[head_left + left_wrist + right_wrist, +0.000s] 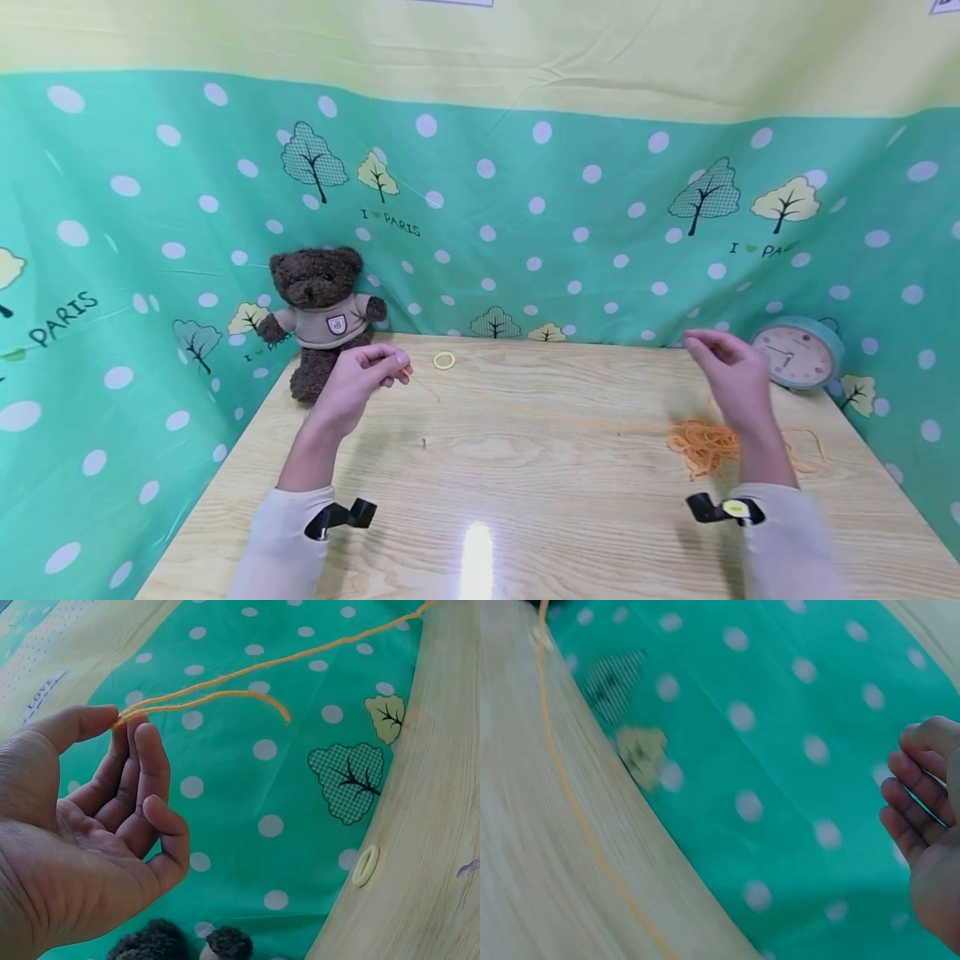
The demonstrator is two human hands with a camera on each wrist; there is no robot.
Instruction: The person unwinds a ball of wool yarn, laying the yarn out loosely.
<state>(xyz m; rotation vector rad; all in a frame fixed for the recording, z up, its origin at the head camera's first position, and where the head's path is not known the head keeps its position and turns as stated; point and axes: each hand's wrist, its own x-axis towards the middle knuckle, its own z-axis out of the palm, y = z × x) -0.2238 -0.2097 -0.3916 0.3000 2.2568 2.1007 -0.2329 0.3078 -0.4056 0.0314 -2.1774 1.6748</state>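
Between the thumb and forefinger of my left hand (363,379) I pinch an orange yarn (247,671) near its end. In the left wrist view a short tail curls away from the fingertips, while the long strand runs off to the upper right. Across the table, that strand reaches a loose heap of orange yarn (701,448) at the right. My right hand (731,379) is raised above the heap, thumb near the fingertips and the other fingers loosely bent. No yarn shows at its fingertips in the right wrist view.
A brown teddy bear (318,300) in a grey shirt sits at the table's back left. Close by lies a pale yellow ring (444,361). An alarm clock (798,354) stands at the back right. Dotted green cloth (510,208) hangs behind the wooden table (525,483).
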